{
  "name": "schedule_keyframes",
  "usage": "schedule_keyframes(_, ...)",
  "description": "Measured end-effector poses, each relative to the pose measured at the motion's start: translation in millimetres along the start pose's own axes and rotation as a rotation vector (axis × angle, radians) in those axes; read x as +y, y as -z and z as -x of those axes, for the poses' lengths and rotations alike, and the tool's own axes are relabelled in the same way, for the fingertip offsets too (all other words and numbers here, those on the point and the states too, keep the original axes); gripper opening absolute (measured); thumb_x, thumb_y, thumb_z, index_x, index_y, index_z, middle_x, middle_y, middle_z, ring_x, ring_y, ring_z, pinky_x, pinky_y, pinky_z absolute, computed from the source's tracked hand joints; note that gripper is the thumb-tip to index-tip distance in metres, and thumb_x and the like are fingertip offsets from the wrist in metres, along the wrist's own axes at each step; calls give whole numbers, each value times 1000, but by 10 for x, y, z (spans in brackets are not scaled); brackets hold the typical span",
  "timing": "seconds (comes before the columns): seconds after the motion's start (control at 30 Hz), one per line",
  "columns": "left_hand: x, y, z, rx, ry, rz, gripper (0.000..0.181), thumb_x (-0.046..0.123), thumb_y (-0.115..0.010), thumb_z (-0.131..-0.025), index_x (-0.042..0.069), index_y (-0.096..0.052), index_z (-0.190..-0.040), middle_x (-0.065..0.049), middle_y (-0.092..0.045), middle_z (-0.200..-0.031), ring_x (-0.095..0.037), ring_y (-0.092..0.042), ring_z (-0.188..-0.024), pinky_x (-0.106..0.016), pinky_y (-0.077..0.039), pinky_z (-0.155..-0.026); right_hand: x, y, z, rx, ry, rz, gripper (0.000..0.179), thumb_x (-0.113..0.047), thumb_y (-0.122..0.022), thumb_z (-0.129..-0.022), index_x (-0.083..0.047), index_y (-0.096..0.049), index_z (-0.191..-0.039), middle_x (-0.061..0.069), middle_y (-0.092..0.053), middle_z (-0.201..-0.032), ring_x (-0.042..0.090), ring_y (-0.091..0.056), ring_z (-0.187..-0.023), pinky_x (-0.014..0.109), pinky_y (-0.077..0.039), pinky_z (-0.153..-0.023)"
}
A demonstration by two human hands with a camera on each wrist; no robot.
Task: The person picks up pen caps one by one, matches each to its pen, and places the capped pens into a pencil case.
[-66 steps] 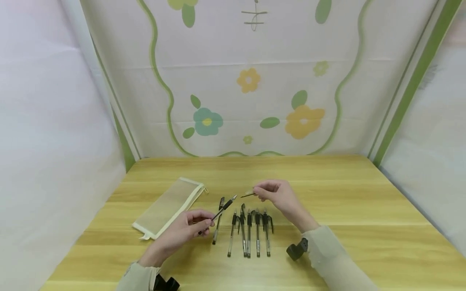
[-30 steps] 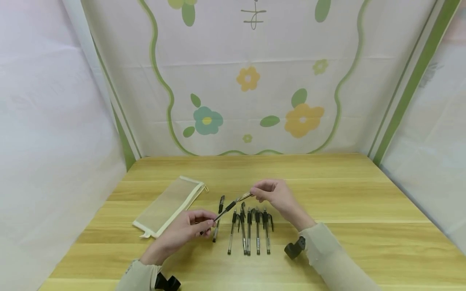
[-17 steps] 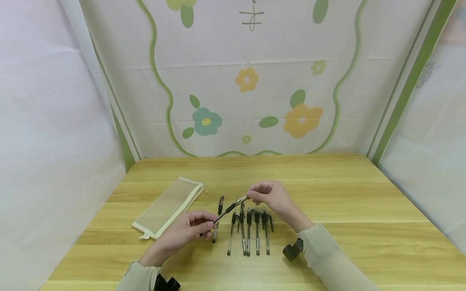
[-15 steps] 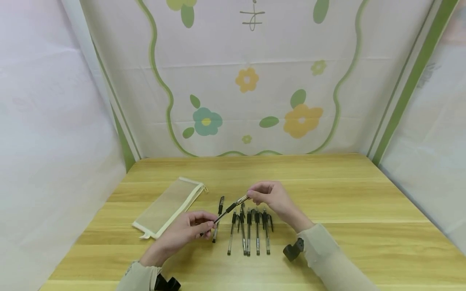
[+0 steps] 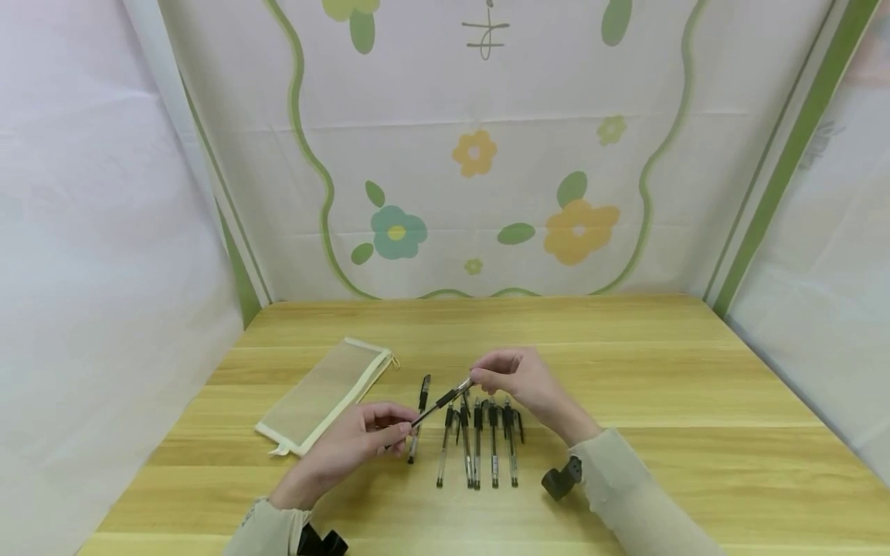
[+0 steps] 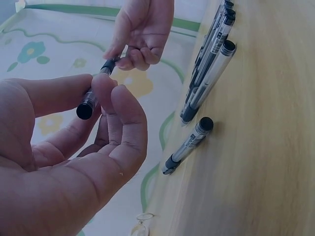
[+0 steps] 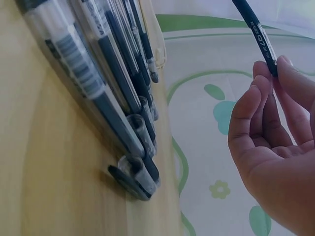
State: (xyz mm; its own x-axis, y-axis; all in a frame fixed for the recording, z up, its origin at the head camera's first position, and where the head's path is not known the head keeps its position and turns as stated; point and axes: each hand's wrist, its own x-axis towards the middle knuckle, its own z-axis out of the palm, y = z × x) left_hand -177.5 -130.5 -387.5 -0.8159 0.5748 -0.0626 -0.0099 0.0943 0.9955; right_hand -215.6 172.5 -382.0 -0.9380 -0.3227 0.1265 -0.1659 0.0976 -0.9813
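Note:
My left hand point(image 5: 358, 442) pinches the rear of a black gel pen point(image 5: 448, 397), which slants up to the right above the table. In the left wrist view, the pen's black end plug point(image 6: 85, 110) pokes out between thumb and fingers. With thumb and fingertips my right hand point(image 5: 523, 382) pinches the clear-and-black cap point(image 7: 261, 42) at the pen's other end. The cap covers the writing tip and lines up with the barrel. Beneath the hands, several similar pens point(image 5: 494, 444) lie side by side, tips away from me, with caps by their tips.
One capped pen point(image 5: 423, 395) lies apart, left of the row and beside my left fingers. Farther left, a cream mesh zip pouch point(image 5: 316, 394) lies flat at an angle. The wooden table point(image 5: 660, 371) has fabric walls at the back and sides.
My right hand has come left with the cap, from apart to over the tip of the pen. My left hand has kept its grip nearly in place. The pens on the table have not moved.

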Motion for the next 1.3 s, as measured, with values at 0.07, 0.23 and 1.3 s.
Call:
schedule_keyframes(0.07, 8, -7, 0, 5, 4, -3, 37, 15, -65, -96, -8, -59, -124, -27, -61, -106, -22, -61, -85, -33, -55, -80, 2, -20, 6, -4, 10, 1, 26, -29, -76, -87, -8, -74, -103, 23, -67, -96, 38, -61, -83, 57, -50, -82)
schedule_keyframes(0.23, 17, -15, -10, 11, 9, -7, 38, 15, -66, -96, -9, -59, -125, -27, -62, -108, -23, -61, -86, -34, -55, -81, -14, -48, 5, 11, 12, -56, 24, -24, -75, -89, -5, -73, -103, 20, -68, -96, 39, -60, -85, 51, -51, -82)
schedule_keyframes(1.3, 28, 2, 24, 138, -61, 60, 35, 13, -63, -97, -17, -61, -116, -7, -67, -87, -11, -46, -64, -22, -38, -59, -119, -175, 31, 35, -34, -234, 18, -18, -81, -83, -5, -75, -95, 12, -70, -98, 16, -60, -76, 30, -52, -74)
